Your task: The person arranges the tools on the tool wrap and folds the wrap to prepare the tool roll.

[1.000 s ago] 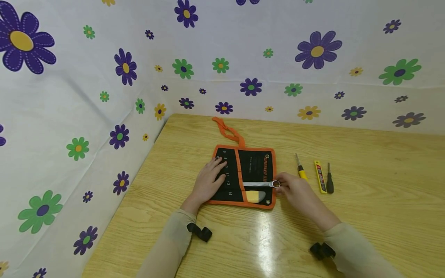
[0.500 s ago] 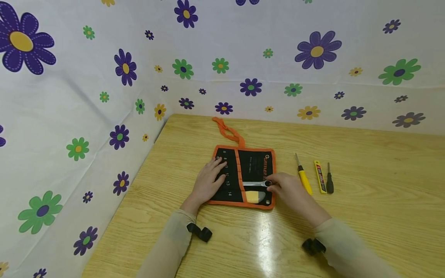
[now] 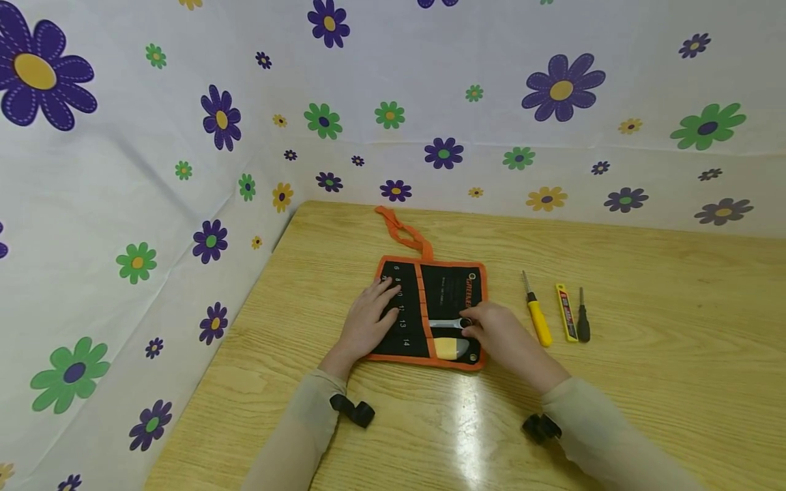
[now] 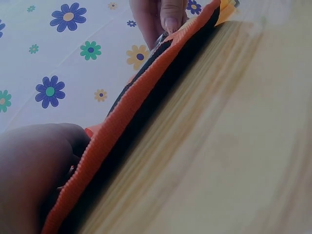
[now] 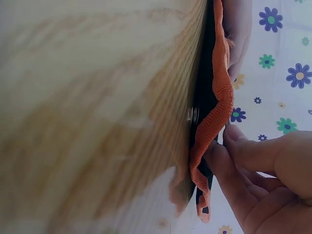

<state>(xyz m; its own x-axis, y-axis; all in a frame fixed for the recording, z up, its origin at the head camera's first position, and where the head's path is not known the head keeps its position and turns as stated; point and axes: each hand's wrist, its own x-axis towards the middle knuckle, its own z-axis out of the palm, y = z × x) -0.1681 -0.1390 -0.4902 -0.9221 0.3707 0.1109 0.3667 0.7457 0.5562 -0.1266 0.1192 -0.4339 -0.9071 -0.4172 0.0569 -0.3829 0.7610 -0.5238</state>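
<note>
A black tool pouch point(image 3: 442, 290) with orange edging lies spread on the table, with numbers along its pocket strip. My left hand point(image 3: 370, 317) rests on the numbered side with fingers extended. A silver wrench point(image 3: 443, 324) sits partly in a pocket, its shaft showing across the right half. My right hand point(image 3: 500, 334) pinches the wrench's ring end between thumb and fingers, which partly hide it. Just below, a yellow handle with a grey end point(image 3: 450, 348) sticks out of another pocket. In the right wrist view the pouch's orange edge point(image 5: 222, 100) blocks the wrench.
Right of the pouch lie a yellow-handled screwdriver point(image 3: 539, 322), a narrow yellow-and-red pack point(image 3: 566, 312) and a black-handled screwdriver point(image 3: 583, 324). An orange strap point(image 3: 402, 232) trails from the pouch's top edge. Flower-patterned sheets point(image 3: 393, 75) stand behind and to the left of the wooden table point(image 3: 675, 327).
My right hand has moved left, sliding the wrench deeper into its pocket. Its ring end was beyond the pouch's right edge and now lies over the pouch. My left hand has stayed in place.
</note>
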